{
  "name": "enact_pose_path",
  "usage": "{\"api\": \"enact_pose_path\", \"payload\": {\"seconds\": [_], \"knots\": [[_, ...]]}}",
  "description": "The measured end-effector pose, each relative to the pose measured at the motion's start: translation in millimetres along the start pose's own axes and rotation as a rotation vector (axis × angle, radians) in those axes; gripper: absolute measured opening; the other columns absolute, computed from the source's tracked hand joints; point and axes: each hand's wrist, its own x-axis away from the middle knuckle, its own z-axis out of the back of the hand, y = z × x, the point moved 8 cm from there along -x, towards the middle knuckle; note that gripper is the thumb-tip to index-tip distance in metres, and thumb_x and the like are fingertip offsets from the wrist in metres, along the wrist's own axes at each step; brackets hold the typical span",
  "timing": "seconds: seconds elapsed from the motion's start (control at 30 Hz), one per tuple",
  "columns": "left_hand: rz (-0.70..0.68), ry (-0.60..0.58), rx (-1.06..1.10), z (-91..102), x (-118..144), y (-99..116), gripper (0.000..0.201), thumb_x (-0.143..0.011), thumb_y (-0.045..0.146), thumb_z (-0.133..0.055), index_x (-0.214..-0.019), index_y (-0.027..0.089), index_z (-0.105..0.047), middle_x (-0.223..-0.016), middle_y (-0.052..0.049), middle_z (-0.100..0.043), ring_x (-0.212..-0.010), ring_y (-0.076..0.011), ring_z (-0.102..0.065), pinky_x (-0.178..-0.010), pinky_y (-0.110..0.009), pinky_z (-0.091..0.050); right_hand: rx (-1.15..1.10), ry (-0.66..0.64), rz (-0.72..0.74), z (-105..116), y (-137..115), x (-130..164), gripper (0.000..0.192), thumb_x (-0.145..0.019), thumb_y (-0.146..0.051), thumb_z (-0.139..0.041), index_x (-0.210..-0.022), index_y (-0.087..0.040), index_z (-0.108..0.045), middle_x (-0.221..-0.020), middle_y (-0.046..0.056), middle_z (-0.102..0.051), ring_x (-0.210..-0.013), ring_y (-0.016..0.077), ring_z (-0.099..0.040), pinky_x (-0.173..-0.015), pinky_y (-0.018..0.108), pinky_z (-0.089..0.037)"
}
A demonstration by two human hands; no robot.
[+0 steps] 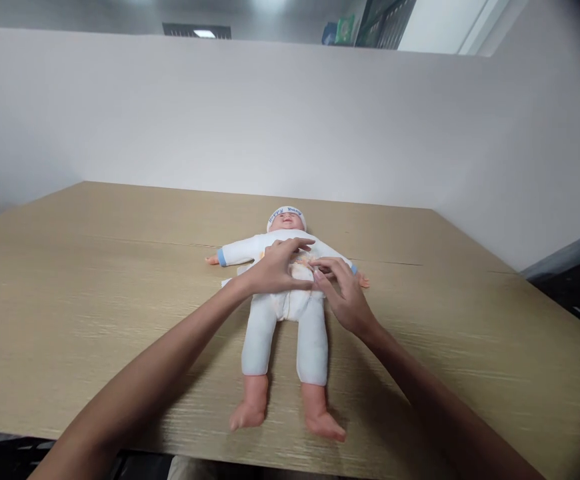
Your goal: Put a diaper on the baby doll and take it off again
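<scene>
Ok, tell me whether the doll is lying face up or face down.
Face up. The doll lies flat on its back on the table, face showing, toes pointing up, while the left hand and right hand rest on its belly.

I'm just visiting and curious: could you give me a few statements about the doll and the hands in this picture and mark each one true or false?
1. The doll lies on its back on the wooden table. True.
2. Only one hand touches the doll. False: the left hand and the right hand both rest on its belly.
3. The doll's feet are bare. True.
4. The doll's head points toward the person. False: its feet point toward the person and its head toward the white wall.
5. The doll wears a red outfit. False: the outfit is white with blue cuffs, and there is a white cap.
</scene>
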Motion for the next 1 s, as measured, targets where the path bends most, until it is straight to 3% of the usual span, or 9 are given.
{"api": "enact_pose_path", "payload": {"seconds": [0.07,0.13,0.3,0.43,0.53,0.63,0.8,1.0], "knots": [[-0.038,0.073,0.175,13.5,13,-5,0.062,-0.090,0.047,-0.081,-0.144,0.025,-0.060,-0.149,-0.012,-0.064,-0.137,-0.0320,-0.060,-0.115,-0.048,-0.050,0.086,-0.056,0.107,0,-13,13,0.036,-0.114,-0.041,-0.049,-0.143,-0.028,-0.066,-0.147,0.009,-0.065,-0.140,0.0296,-0.056,-0.122,0.052,-0.041],[-0.023,0.185,0.228,29.9,31,-19,0.045,-0.099,0.045,-0.072,-0.138,0.024,-0.063,-0.147,-0.011,-0.066,-0.138,-0.0283,-0.062,-0.116,-0.044,-0.051,0.155,-0.095,0.155,-1,-21,21,0.041,-0.115,-0.037,-0.044,-0.153,-0.030,-0.059,-0.154,0.008,-0.060,-0.146,0.0300,-0.052,-0.126,0.053,-0.037],[0.109,0.335,-0.031,61.3,84,-70,0.039,-0.103,0.043,-0.064,-0.139,0.026,-0.064,-0.148,-0.009,-0.067,-0.137,-0.0283,-0.061,-0.115,-0.047,-0.050,0.296,-0.036,0.219,-6,-45,11,0.037,-0.115,-0.035,-0.045,-0.145,-0.026,-0.065,-0.141,0.010,-0.066,-0.134,0.0319,-0.058,-0.118,0.052,-0.043],[0.279,0.296,-0.311,70.7,109,-103,0.034,-0.100,0.044,-0.064,-0.125,0.021,-0.067,-0.127,-0.013,-0.073,-0.121,-0.0319,-0.063,-0.108,-0.051,-0.049,0.380,-0.091,0.233,-31,-69,-14,0.027,-0.112,-0.032,-0.050,-0.127,-0.024,-0.071,-0.121,0.011,-0.068,-0.115,0.0323,-0.062,-0.105,0.048,-0.049],[0.345,0.198,-0.462,68.5,113,-110,0.030,-0.097,0.049,-0.065,-0.105,0.020,-0.066,-0.110,-0.013,-0.072,-0.112,-0.0335,-0.061,-0.104,-0.051,-0.048,0.483,-0.162,0.233,-55,-79,-35,0.021,-0.108,-0.032,-0.058,-0.119,-0.024,-0.074,-0.112,0.011,-0.067,-0.105,0.0317,-0.061,-0.098,0.047,-0.050],[0.398,0.172,-0.498,68.7,114,-113,0.028,-0.094,0.049,-0.067,-0.093,0.021,-0.061,-0.101,-0.012,-0.071,-0.108,-0.0336,-0.061,-0.099,-0.049,-0.048,0.548,-0.224,0.222,-72,-79,-50,0.016,-0.104,-0.033,-0.066,-0.113,-0.024,-0.076,-0.106,0.010,-0.067,-0.102,0.0310,-0.062,-0.095,0.045,-0.048],[0.498,0.199,-0.271,70.0,116,-121,0.020,-0.089,0.039,-0.069,-0.085,0.022,-0.059,-0.090,-0.006,-0.070,-0.089,-0.0268,-0.064,-0.081,-0.039,-0.048,0.497,-0.299,0.144,-82,-65,-63,0.018,-0.096,-0.031,-0.072,-0.112,-0.024,-0.076,-0.106,0.008,-0.070,-0.104,0.0303,-0.063,-0.095,0.042,-0.048],[0.469,0.311,0.279,78.3,98,-113,0.024,-0.090,0.036,-0.069,-0.106,0.020,-0.063,-0.086,-0.002,-0.071,-0.082,-0.0184,-0.065,-0.077,-0.030,-0.048,0.352,-0.348,0.021,-81,-48,-70,0.025,-0.091,-0.036,-0.077,-0.113,-0.025,-0.076,-0.098,0.004,-0.068,-0.096,0.0264,-0.065,-0.084,0.037,-0.047]]}}
